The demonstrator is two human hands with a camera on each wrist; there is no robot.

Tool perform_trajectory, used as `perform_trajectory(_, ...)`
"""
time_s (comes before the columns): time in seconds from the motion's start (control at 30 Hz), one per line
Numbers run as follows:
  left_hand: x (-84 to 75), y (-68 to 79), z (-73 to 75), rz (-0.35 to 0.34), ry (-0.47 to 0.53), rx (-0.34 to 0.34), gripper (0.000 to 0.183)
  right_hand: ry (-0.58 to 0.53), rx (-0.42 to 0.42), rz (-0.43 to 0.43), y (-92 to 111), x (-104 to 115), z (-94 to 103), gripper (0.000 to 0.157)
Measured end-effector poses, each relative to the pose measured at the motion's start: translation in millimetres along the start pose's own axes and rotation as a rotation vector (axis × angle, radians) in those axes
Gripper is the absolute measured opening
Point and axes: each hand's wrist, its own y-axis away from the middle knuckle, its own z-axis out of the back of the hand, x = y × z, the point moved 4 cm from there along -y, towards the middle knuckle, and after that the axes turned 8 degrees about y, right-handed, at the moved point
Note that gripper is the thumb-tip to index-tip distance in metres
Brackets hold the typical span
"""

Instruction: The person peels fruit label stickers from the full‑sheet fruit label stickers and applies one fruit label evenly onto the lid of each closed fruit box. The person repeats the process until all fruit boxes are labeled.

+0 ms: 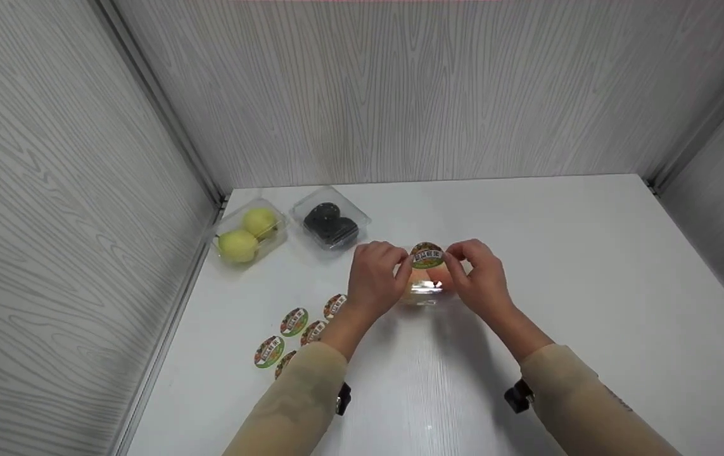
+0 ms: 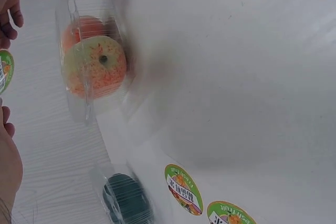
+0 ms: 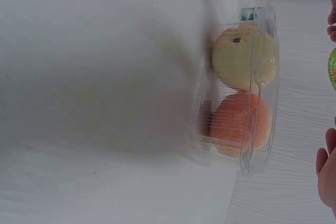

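The left hand (image 1: pixel 374 278) and right hand (image 1: pixel 482 280) pinch a Fresh fruit sticker (image 1: pixel 427 256) by opposite edges, above and apart from the clear clamshell (image 1: pixel 426 295).

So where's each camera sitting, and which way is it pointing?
Head: worn on the head, facing forward and down at the table; shows both sleeves and the left hand and right hand pinching a round sticker.
Left wrist: on that wrist, facing forward at the clear box, picture turned sideways; parts of both hands at its left edge.
Right wrist: on that wrist, facing the same box, also sideways; parts of both hands at its right edge.
Shared: both wrist views show the box's two fruits and part of the sticker.
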Motion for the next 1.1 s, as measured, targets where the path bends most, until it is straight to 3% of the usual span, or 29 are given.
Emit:
perform_trajectory(0.37, 1.7, 1.1, -9.8, 0.034, -0.056, 0.075, 0.017, 0.117, -0.027, 0.033, 5, -2, -5.1, 0.007)
perform_trajectory(0.67, 2.3, 1.4, -14.8, 0.071, -0.027, 0.091, 0.019, 0.138, -0.031, -0.03, 8, -5, -6.9, 0.007)
perform_trajectory(1.1, -2.1, -2.2, -19.9, 0.131, -0.087, 0.18, 0.022, 0.179, 0.013, -0.135, 11, -5, -1.9, 0.012)
